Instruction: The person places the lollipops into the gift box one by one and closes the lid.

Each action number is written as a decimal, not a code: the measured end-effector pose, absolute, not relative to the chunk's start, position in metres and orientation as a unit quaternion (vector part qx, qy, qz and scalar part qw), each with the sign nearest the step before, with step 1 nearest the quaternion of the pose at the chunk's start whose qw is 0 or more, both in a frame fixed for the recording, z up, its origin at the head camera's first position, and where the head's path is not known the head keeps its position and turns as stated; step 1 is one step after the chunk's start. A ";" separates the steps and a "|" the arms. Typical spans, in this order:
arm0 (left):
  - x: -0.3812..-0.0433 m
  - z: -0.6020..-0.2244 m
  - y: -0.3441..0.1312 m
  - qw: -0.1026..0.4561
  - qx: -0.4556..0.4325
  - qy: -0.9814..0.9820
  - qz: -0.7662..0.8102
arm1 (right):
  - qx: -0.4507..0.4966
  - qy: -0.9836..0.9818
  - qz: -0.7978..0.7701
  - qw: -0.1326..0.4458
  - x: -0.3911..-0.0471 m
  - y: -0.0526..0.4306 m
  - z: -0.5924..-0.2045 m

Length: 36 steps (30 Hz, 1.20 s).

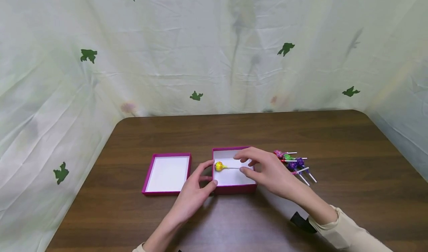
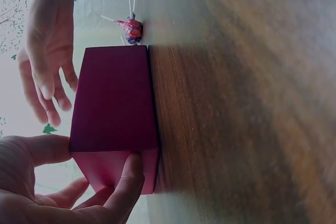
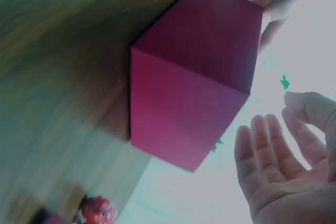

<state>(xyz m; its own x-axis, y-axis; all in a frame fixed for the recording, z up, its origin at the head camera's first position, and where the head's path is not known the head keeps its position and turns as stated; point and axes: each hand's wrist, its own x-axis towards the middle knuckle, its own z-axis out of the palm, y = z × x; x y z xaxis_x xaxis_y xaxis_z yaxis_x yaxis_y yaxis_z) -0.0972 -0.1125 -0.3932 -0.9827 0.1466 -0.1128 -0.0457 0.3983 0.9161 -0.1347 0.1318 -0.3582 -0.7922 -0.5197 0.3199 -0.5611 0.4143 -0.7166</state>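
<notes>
A magenta box [image 1: 236, 189] with a white inside stands open on the table. In it lies a yellow lollipop [image 1: 219, 166], its white stick pointing right. My left hand [image 1: 194, 196] is at the box's left side, fingertips touching its wall and rim; the left wrist view shows one digit pressed on the magenta end wall [image 2: 115, 166]. Over the box's right half is my right hand [image 1: 271, 172], fingers loosely bent and spread, the thumb tip near the stick's end. The right wrist view shows nothing between the fingers of the right hand [image 3: 294, 166].
Left of the box lies its magenta-edged lid [image 1: 168, 173], white inside up. Several wrapped lollipops [image 1: 292, 164] in pink, green and purple are piled to the box's right. A pale curtain [image 1: 214, 51] with green leaf shapes hangs behind the brown wooden table [image 1: 100, 207].
</notes>
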 end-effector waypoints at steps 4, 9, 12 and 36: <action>-0.097 -0.393 -0.112 0.086 0.031 0.832 0.548 | 0.316 -0.842 0.437 0.027 -0.129 0.145 -0.358; -0.096 -0.393 -0.113 0.083 0.032 0.830 0.550 | 0.313 -0.848 0.426 0.040 -0.125 0.161 -0.358; -0.096 -0.393 -0.113 0.086 0.032 0.828 0.553 | 0.304 -0.858 0.412 0.050 -0.122 0.172 -0.359; -0.097 -0.393 -0.114 0.087 0.034 0.829 0.552 | 0.213 -0.940 0.266 0.034 -0.113 0.231 -0.368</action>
<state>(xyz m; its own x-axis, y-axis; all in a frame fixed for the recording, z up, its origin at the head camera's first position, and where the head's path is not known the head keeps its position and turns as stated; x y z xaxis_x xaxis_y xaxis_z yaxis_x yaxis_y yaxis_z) -0.0967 -0.1140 -0.3931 -0.9825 0.1522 -0.1070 -0.0401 0.3887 0.9205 -0.1129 0.2310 -0.3681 -0.9072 -0.3814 0.1772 -0.4177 0.7682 -0.4852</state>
